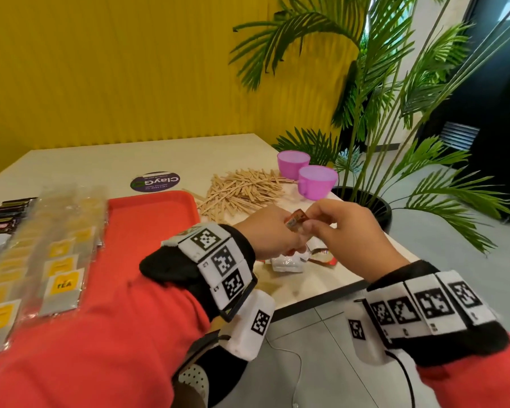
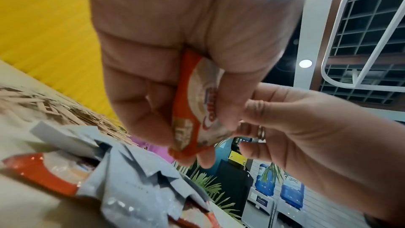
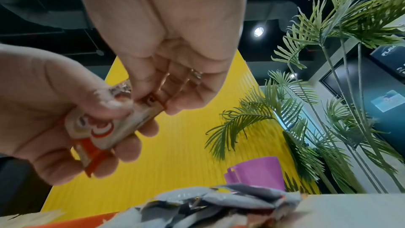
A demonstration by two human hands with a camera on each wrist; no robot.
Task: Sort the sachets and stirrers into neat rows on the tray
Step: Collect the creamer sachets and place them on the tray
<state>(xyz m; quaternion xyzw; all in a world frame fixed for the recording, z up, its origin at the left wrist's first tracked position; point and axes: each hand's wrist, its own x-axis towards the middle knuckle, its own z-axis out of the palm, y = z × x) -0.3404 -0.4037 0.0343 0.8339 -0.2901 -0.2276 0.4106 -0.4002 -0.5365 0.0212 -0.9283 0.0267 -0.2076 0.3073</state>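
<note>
My left hand grips a small orange-and-white sachet in the air above the table's right side. My right hand pinches the sachet's far end. In the left wrist view the sachet sits between thumb and curled fingers. The right wrist view shows the sachet with my right fingertips on its end. A loose heap of silver and orange sachets lies on the table below the hands. The red tray lies to the left, its visible part bare. Wooden stirrers are piled behind it.
Strips of yellow-labelled tea sachets lie left of the tray, with dark sachets beyond them. Two pink cups stand near the table's right edge, beside a potted palm. A round sticker is on the table.
</note>
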